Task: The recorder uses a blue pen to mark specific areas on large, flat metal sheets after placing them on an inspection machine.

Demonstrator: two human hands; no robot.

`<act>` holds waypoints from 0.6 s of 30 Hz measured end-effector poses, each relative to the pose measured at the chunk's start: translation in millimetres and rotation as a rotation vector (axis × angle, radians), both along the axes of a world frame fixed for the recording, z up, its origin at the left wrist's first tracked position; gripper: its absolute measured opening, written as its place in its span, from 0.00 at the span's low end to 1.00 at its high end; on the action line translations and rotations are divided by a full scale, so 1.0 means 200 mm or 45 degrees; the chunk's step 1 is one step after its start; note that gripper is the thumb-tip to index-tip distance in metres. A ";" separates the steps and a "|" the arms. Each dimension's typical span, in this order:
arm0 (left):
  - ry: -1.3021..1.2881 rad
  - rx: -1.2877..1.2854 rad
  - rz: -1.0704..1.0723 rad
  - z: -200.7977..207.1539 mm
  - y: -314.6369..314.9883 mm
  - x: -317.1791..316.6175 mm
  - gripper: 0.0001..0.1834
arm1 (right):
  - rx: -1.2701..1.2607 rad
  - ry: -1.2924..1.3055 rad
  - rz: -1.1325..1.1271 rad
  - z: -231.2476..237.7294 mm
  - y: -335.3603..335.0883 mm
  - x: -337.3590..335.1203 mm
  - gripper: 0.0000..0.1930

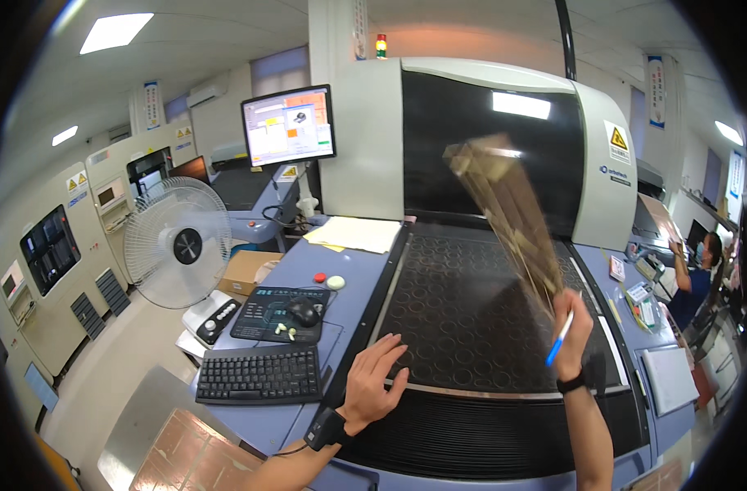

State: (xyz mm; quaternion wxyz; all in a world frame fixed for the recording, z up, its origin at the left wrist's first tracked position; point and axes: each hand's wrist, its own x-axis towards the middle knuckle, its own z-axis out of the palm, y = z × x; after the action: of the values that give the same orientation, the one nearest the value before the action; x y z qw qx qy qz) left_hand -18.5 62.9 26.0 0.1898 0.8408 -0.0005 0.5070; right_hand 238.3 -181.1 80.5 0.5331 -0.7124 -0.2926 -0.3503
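My right hand [573,331] grips a thin, glossy brown sheet [508,200] by its lower end. Raised over the machine bed, the sheet is tilted to the upper left, and motion blurs it. The same hand also holds a white and blue pen [560,340], its blue end pointing down. My left hand [375,383] is open and empty, fingers spread, over the front left edge of the black bed [463,303] with its pattern of rings. I cannot tell whether the left fingers touch the bed. A black band circles each wrist.
Left of the bed are a keyboard [259,375], a mouse [304,311], two buttons and papers [357,234]. A fan [177,243] and monitor [289,125] stand behind. Copper-coloured panels [195,454] lie at lower left. A white pad [670,379] lies right; another person [694,282] holds a panel.
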 end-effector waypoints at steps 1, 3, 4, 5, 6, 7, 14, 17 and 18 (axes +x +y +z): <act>0.029 0.022 -0.003 0.00 -0.01 0.00 0.22 | 0.036 0.137 0.059 0.12 0.02 -0.03 0.12; 0.067 0.083 -0.014 0.01 -0.01 -0.01 0.26 | 0.304 0.276 0.629 0.21 0.05 -0.03 0.11; 0.080 0.110 -0.017 0.02 -0.01 -0.02 0.27 | 0.327 0.433 0.707 0.22 0.08 -0.06 0.13; 0.087 0.143 -0.018 0.03 -0.02 -0.02 0.29 | 0.357 0.584 0.786 0.22 0.11 -0.10 0.15; 0.122 0.189 -0.022 0.03 -0.01 -0.03 0.34 | 0.436 0.620 0.826 0.20 0.16 -0.14 0.17; 0.121 0.189 -0.048 0.03 -0.02 -0.02 0.34 | 0.516 0.650 0.857 0.17 0.19 -0.18 0.18; 0.090 0.333 0.006 0.00 -0.03 0.01 0.39 | 0.925 1.020 0.941 -0.12 0.24 -0.40 0.14; 0.080 0.334 0.020 -0.02 -0.02 0.02 0.40 | 0.710 1.063 0.774 -0.21 0.26 -0.50 0.14; 0.039 0.279 0.030 0.01 -0.06 0.02 0.33 | 0.704 1.082 0.878 -0.21 0.26 -0.51 0.15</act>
State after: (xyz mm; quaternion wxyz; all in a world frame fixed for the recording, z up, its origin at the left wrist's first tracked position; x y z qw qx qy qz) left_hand -13.7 50.3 28.1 0.0907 0.8640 -0.0431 0.4933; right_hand 135.8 -129.7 38.1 0.8509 -0.4894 -0.1663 0.0943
